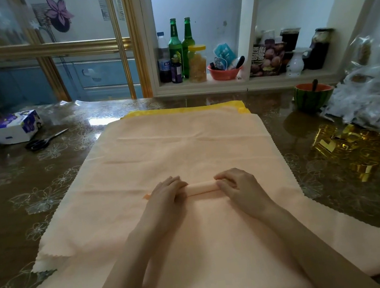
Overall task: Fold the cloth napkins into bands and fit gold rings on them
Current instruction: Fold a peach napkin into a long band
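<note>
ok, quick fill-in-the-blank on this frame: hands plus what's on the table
1. The left hand and right hand each grip a rolled ____.
2. The scissors lie on the person's ____ side of the table.
3. The gold rings lie on its ____ side.
4. ____ green bottles stand on the shelf.

Missing words: napkin; left; right; two

Matt peach cloth napkin (184,144), glossy table (9,178)

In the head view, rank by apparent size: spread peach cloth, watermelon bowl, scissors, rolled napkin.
Largest: spread peach cloth.
Then: watermelon bowl.
scissors and rolled napkin: look alike, the roll's ends are covered, so unranked.
</note>
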Demonstrator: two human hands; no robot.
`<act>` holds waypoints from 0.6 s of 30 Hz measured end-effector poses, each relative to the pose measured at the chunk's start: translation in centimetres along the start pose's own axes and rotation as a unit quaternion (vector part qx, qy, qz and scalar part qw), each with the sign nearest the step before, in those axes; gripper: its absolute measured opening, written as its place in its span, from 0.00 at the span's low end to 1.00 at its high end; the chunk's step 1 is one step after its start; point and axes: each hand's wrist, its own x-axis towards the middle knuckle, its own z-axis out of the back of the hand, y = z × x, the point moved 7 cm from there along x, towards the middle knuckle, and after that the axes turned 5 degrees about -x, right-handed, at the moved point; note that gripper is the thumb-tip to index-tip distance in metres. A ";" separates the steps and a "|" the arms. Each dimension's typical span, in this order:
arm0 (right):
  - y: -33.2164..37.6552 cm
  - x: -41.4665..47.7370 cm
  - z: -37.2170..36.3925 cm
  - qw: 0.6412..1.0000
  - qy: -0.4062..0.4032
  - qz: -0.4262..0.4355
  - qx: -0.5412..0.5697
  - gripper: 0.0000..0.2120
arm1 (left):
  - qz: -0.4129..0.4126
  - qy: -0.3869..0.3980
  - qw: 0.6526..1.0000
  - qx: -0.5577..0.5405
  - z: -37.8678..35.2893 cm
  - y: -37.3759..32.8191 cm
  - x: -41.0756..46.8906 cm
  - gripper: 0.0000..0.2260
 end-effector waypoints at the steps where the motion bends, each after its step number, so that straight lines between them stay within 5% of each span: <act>1: 0.1 0.0 0.1 1.000 -0.009 0.004 -0.012 0.10 | 0.002 -0.007 1.000 -0.004 0.1 -0.1 -0.1 0.13; 11: 1.3 -0.7 0.3 0.988 -0.054 0.067 -0.129 0.08 | -0.012 -0.037 0.999 0.005 0.9 -1.4 -0.5 0.19; 18: 2.2 -1.2 -0.3 0.985 0.039 0.074 -0.152 0.11 | 0.002 0.036 0.995 0.094 -1.1 -2.6 -0.6 0.19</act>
